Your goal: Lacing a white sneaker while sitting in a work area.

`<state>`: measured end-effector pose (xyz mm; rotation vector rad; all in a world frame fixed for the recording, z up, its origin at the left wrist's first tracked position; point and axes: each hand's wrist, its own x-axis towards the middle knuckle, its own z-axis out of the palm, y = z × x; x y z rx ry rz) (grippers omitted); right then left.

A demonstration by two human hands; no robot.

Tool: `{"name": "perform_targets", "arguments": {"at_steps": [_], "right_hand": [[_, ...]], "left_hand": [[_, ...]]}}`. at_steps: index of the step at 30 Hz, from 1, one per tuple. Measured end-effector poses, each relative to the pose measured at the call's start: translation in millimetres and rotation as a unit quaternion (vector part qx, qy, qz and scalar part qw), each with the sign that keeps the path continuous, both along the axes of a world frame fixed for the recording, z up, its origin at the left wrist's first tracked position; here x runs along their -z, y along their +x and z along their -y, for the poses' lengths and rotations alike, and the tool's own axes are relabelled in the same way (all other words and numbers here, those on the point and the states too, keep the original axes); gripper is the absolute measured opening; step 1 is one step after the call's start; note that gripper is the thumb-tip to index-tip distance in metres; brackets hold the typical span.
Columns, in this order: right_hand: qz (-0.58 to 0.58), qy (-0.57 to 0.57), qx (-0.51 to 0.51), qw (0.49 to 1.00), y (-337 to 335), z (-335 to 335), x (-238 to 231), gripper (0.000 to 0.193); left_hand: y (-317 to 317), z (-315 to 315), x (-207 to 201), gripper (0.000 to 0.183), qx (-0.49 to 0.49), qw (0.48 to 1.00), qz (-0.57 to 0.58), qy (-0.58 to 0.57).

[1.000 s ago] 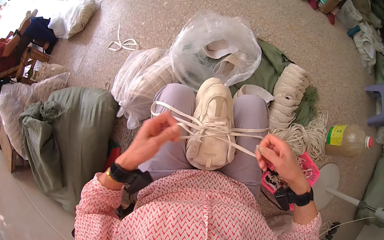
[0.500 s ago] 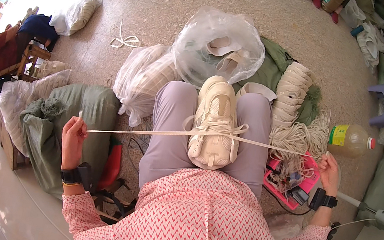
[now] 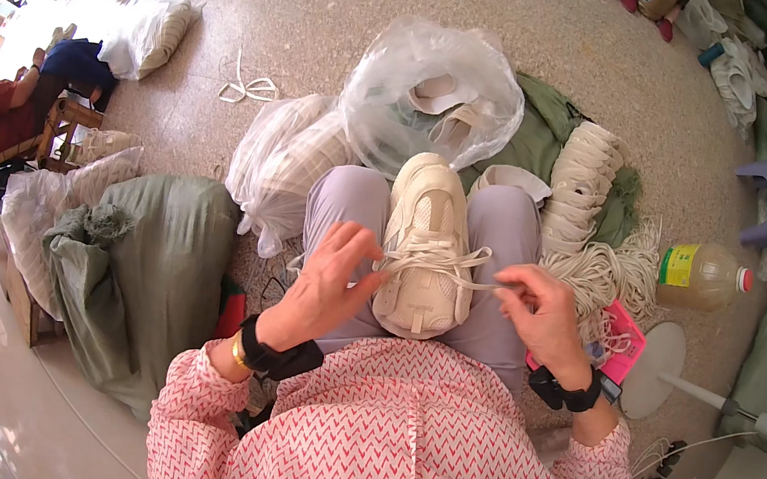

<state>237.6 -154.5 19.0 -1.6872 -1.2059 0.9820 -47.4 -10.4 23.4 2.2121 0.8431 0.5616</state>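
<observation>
A cream sneaker (image 3: 428, 237) rests between my knees, toe pointing away from me. Its flat cream shoelace (image 3: 431, 256) runs crosswise over the tongue, with a small loop at the right. Just left of the shoe, my left hand (image 3: 328, 281) is bent around the lace, fingers curled and thumb stretched toward the tongue; the exact grip is partly hidden. On the right side, my right hand (image 3: 547, 323) pinches the other stretch of lace between thumb and forefinger.
Beyond my knees stand an open clear plastic bag (image 3: 433, 96) with shoe parts and a filled white bag (image 3: 290, 163). At right are stacked cream shoe parts (image 3: 583, 187), a lace bundle (image 3: 611, 273), a pink tray (image 3: 624, 346) and a jug (image 3: 702, 278). A green sack (image 3: 160, 273) stands left.
Both hands have come inward from far out at the sides to the shoe. The lace, stretched taut across my lap before, is now drawn in close over the tongue.
</observation>
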Motion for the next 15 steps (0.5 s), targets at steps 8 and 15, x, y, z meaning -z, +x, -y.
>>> {"name": "perform_targets", "arguments": {"at_steps": [8, 15], "right_hand": [[0.091, 0.018, -0.096, 0.991, -8, -16, -5, 0.013], [0.003, -0.047, -0.049, 0.998, -3, -14, 8, 0.01]], "left_hand": [[-4, -13, 19, 0.008, 0.049, 0.936, 0.077, -0.339], [0, -31, 1, 0.009, 0.079, 0.907, 0.026, -0.413]]}}
